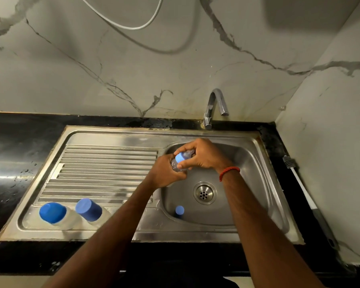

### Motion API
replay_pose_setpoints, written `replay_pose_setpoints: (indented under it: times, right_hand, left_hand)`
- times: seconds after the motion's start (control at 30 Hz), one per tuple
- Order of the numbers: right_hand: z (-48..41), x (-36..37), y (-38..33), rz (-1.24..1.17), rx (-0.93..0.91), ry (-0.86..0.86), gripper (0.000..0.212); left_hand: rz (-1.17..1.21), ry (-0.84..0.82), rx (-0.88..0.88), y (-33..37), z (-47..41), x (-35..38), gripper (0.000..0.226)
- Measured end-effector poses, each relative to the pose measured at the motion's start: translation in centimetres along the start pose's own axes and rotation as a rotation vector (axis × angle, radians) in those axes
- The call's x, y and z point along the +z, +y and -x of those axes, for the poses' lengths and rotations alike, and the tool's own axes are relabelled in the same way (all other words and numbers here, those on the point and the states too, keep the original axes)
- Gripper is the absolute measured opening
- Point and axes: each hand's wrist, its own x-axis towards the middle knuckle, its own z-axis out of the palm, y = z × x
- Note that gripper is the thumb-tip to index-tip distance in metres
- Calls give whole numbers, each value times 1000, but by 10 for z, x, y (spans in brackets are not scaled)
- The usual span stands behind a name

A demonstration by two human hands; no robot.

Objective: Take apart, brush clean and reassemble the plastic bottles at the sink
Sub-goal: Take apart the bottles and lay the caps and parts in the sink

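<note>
Over the sink basin (247, 163) I hold a small clear plastic bottle (176, 165). My left hand (164, 173) grips its body from below. My right hand (202, 154) curls round its light blue cap (180, 157) at the top end. A second small bottle with a blue cap (179, 210) stands in the basin near the front wall. Two wider clear bottles stand on the drainboard, one with a bright blue cap (52, 213), the other with a darker blue cap (88, 209).
A bottle brush (306, 196) with a white and grey handle lies on the black counter right of the sink. The chrome tap (214, 107) rises behind the basin. The drain (204, 193) sits mid-basin. The ribbed drainboard (104, 169) fills the left.
</note>
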Motion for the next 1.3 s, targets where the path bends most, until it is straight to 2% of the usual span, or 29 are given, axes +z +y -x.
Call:
replay_pose_setpoints:
  times: [0.13, 0.23, 0.33, 0.4, 0.5, 0.63, 0.77, 0.97, 1.17, 1.27, 1.3]
  right_hand:
    - [1, -4, 5, -40, -77, -87, 51]
    - [0, -4, 9, -18, -36, -124, 70]
    - [0, -1, 8, -23, 161, -80, 51]
    - [1, 4, 6, -54, 224, -57, 43]
    - [4, 3, 11, -33, 110, -9, 31]
    - [9, -8, 14, -22, -26, -27, 41]
    - [11, -17, 15, -33, -51, 76, 42]
    - [11, -28, 18, -113, 27, 229, 49]
    - [13, -22, 19, -121, 23, 260, 38]
    - [17, -22, 14, -156, 18, 261, 33]
    - [18, -23, 13, -164, 13, 273, 32]
  left_hand:
    - [-6, -28, 21, 3, -1, -3, 35]
    - [-18, -9, 48, 6, -1, -1, 38]
    - [-14, -29, 22, 4, -1, 1, 33]
    - [-25, -25, 15, 4, -1, 2, 32]
    - [-38, -42, 27, 3, -2, 2, 32]
    - [-12, -31, -23, 0, -4, 4, 37]
    - [24, -18, -72, -1, -2, 2, 31]
    - [233, 76, -120, 1, -1, -1, 39]
    - [516, 107, -151, 17, -5, 1, 20]
    - [709, 133, -174, 26, -4, 4, 15]
    - [777, 133, -174, 29, -3, 6, 20]
